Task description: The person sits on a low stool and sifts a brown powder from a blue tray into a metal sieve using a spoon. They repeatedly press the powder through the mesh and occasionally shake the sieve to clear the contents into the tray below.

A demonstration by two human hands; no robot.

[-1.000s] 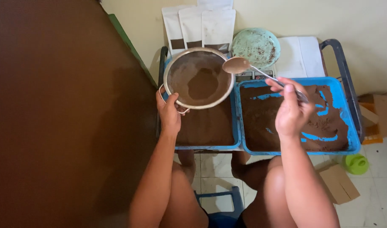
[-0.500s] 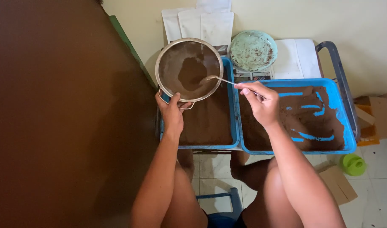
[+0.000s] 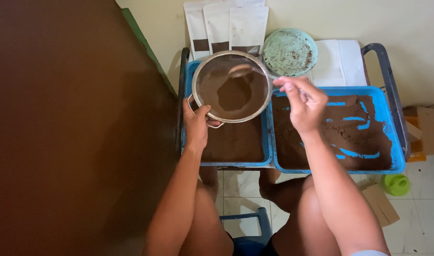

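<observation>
My left hand [image 3: 197, 124] grips the handle of a round metal sieve [image 3: 232, 86] and holds it above the left blue tray [image 3: 269, 142], which is full of brown powder. The sieve's mesh carries a layer of the same powder. My right hand [image 3: 302, 103] holds a metal spoon [image 3: 243, 71] by its handle, with the bowl dipped inside the sieve near its far rim. Below that hand lies the right blue tray [image 3: 382, 109], where the powder is spread thin and blue streaks of bare bottom show.
A pale green bowl [image 3: 290, 52] smeared with powder sits behind the trays beside white sheets [image 3: 340, 61]. Three white pouches [image 3: 228, 28] lean on the wall. A dark brown panel fills the left. Cardboard boxes [image 3: 427, 128] and a green cap [image 3: 397, 184] lie at right.
The spoon moved from above the right tray leftward into the sieve. My right hand followed it to the sieve's right rim. The sieve stays held over the left tray.
</observation>
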